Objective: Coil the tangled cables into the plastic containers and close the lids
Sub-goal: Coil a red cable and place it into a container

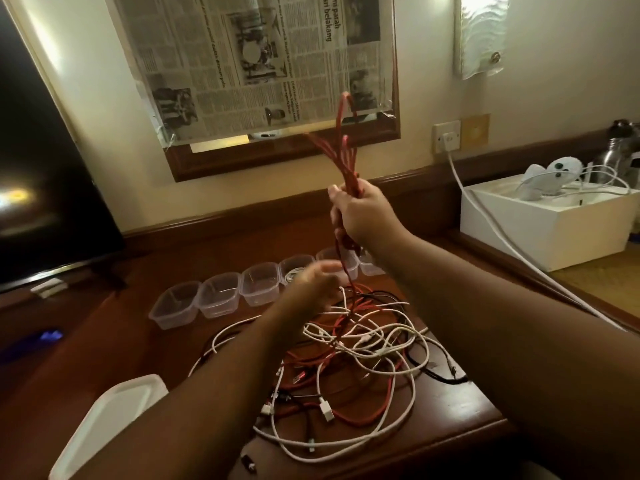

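The right hand (360, 216) grips a looped bundle of red braided cable (341, 140), raised above the wooden desk (460, 420). The blurred left hand (313, 284) hovers lower, its grip unreadable. Below sprawls a tangle of cables (349, 351); clear plastic containers (258, 284) line the far side.

A dark wooden desk (460, 415) is carrying a tangle of white, red and black cables (360, 344), with a row of clear plastic tubs (221, 294) lying behind it and white lids (114, 414) sitting at the near left.
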The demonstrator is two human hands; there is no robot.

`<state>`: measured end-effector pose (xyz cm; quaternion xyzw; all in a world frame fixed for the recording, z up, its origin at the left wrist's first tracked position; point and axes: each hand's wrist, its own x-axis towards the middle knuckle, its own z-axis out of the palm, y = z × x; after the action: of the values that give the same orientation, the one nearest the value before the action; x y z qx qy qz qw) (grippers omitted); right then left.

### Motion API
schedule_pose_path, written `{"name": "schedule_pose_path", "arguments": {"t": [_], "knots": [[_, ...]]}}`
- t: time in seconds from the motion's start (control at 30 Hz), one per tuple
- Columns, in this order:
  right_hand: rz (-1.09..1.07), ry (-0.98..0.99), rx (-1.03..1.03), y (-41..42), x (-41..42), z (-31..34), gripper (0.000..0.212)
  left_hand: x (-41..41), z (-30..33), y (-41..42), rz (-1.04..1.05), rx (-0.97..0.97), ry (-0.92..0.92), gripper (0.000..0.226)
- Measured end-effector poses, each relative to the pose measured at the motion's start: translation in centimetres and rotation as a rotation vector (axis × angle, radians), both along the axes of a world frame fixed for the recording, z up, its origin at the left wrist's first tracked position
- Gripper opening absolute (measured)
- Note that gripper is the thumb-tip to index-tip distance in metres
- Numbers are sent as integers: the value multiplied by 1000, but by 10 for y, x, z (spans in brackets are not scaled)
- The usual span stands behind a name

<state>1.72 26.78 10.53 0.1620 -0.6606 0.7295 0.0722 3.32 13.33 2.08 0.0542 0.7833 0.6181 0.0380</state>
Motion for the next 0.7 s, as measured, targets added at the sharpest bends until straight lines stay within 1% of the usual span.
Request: {"name": "schedule_pose_path", "arguments": {"t": [0.03, 0.1, 0.17, 0.23, 0.3, 0.33, 0.4, 0.43, 0.5, 0.57, 0.6, 0.7], "knots": [[24, 19, -73, 0, 2, 4, 12, 1, -7, 3, -76, -106, -10, 21], [27, 91, -172, 0, 7, 12, 13, 0, -15, 8, -102, -251, 22, 15], [4, 174, -243, 4, 10, 16, 11, -4, -18, 9, -53, -321, 80, 22], [-27, 214, -276, 10, 10, 17, 10, -8, -16, 7, 57, -322, 131, 29], [-74, 215, -198, 15, 5, 15, 9, -11, -6, 3, 225, -207, 154, 31], [-114, 198, -99, 15, 2, 12, 8, -13, 1, 2, 292, -115, 156, 31], [-208, 130, 211, 16, -6, 6, 10, -18, 17, -1, 383, 75, 173, 29], [-209, 82, 373, 16, -6, 2, 13, -20, 25, -2, 411, 168, 195, 28], [-86, -19, 599, 14, -4, -7, 20, -23, 40, -5, 444, 296, 213, 28], [39, -56, 699, 10, 0, -15, 25, -25, 53, -4, 448, 364, 192, 31], [68, -54, 710, 8, 2, -18, 27, -25, 58, -2, 442, 403, 177, 31], [132, -47, 633, 0, 4, -24, 28, -27, 71, 3, 409, 524, 142, 31]]}}
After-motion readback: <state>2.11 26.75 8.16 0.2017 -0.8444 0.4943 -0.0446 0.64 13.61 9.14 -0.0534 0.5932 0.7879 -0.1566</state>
